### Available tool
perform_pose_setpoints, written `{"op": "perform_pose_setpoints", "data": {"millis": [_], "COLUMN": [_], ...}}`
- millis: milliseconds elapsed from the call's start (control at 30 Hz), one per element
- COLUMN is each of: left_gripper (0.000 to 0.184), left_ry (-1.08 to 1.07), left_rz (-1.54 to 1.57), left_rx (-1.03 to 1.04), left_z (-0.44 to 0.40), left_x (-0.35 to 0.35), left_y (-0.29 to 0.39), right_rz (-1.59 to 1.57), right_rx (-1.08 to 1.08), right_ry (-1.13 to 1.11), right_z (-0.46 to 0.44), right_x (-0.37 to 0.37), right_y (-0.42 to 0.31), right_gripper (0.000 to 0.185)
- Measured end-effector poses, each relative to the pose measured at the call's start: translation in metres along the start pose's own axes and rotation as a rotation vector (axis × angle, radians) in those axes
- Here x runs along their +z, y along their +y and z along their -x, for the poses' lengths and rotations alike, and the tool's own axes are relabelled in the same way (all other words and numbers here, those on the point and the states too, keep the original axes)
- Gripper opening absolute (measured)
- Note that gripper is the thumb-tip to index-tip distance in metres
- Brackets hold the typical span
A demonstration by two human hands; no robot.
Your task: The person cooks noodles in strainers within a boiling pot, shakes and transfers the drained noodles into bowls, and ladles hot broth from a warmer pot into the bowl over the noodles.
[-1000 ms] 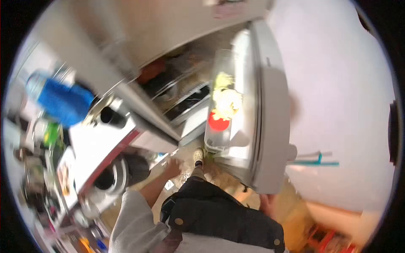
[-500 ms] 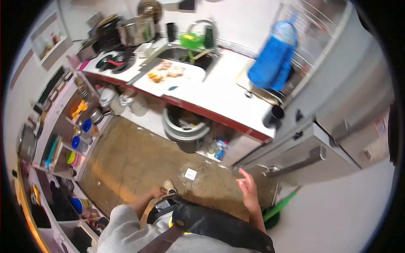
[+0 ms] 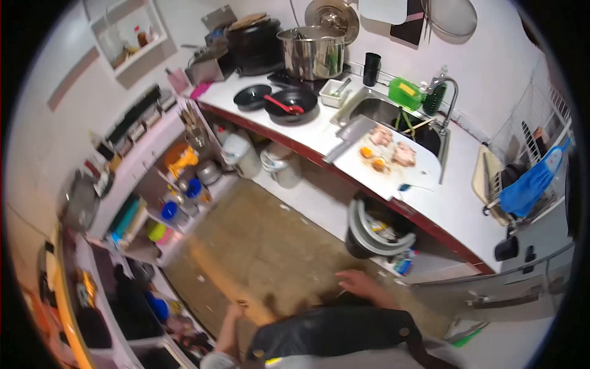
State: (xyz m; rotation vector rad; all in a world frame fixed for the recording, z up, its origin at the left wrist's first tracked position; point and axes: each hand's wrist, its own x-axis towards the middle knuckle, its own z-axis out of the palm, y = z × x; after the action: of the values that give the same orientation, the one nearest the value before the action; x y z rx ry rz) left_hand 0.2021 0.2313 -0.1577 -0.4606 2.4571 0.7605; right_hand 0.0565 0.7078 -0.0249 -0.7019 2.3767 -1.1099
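My left hand (image 3: 237,309) hangs low over the floor, its fingers curled in, and nothing shows in them. On the other side of my body, my right hand (image 3: 355,283) is held out with loosely stretched fingers and holds nothing. Neither hand touches the counter. On the white counter ahead, pieces of raw meat (image 3: 404,154) and small orange pieces (image 3: 378,164) lie on a white cutting board (image 3: 424,176). A cleaver (image 3: 353,136) rests at the board's left edge, and a small dark-bladed knife (image 3: 413,187) lies near its front.
Behind the board is the sink (image 3: 362,107). Black pans (image 3: 292,104), one with a red utensil, and a large steel pot (image 3: 312,52) stand left. A grey bin (image 3: 362,237) sits below the counter. Shelves (image 3: 132,157) line the left; a fridge (image 3: 522,295) stands right.
My view has swung left, so the counter and sink sit further right in the picture. My right hand has dropped lower, and the left fingers look more curled.
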Motion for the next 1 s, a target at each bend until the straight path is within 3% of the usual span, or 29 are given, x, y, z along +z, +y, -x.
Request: {"op": "perform_pose_setpoints", "data": {"millis": [67,100,167,233,333,533,633,733,833,1000], "left_gripper": [0.036,0.031,0.032,0.033,0.035,0.034,0.035,0.036,0.035,0.035], "left_ry": [-0.059,-0.021,-0.057,-0.152,-0.252,-0.081,-0.004,0.046,-0.092,-0.233], "left_rz": [0.762,0.59,0.878,0.874,0.816,0.503,0.465,0.347,0.427,0.256], "left_rx": [-0.11,-0.076,0.06,0.072,0.326,0.392,0.374,0.441,0.519,0.713], "left_z": [-0.033,-0.033,-0.052,-0.048,-0.087,-0.158,-0.188,-0.213,-0.241,-0.314], "left_x": [-0.016,-0.037,-0.064,-0.126,-0.179,-0.316,-0.381,-0.427,-0.47,-0.558], "left_y": [0.011,0.049,0.1,0.184,0.232,0.273,0.288,0.307,0.334,0.377], "right_rz": [0.069,0.094,0.071,0.058,-0.01,-0.109,-0.129,-0.137,-0.182,-0.251], "right_rx": [0.0,0.018,-0.005,-0.073,-0.222,-0.398,-0.382,-0.44,-0.359,-0.18], "right_ry": [0.009,-0.017,-0.009,-0.014,-0.071,-0.125,-0.122,0.024,0.121,0.43], "right_z": [-0.044,-0.064,-0.1,-0.142,-0.215,-0.342,-0.393,-0.423,-0.434,-0.458], "right_x": [-0.014,-0.02,-0.048,-0.059,-0.068,-0.132,-0.166,-0.196,-0.226,-0.234], "right_y": [-0.004,-0.008,-0.047,-0.061,-0.071,-0.152,-0.166,-0.171,-0.181,-0.18], "right_gripper": [0.034,0.035,0.033,0.032,0.03,0.029,0.028,0.027,0.026,0.022]}}
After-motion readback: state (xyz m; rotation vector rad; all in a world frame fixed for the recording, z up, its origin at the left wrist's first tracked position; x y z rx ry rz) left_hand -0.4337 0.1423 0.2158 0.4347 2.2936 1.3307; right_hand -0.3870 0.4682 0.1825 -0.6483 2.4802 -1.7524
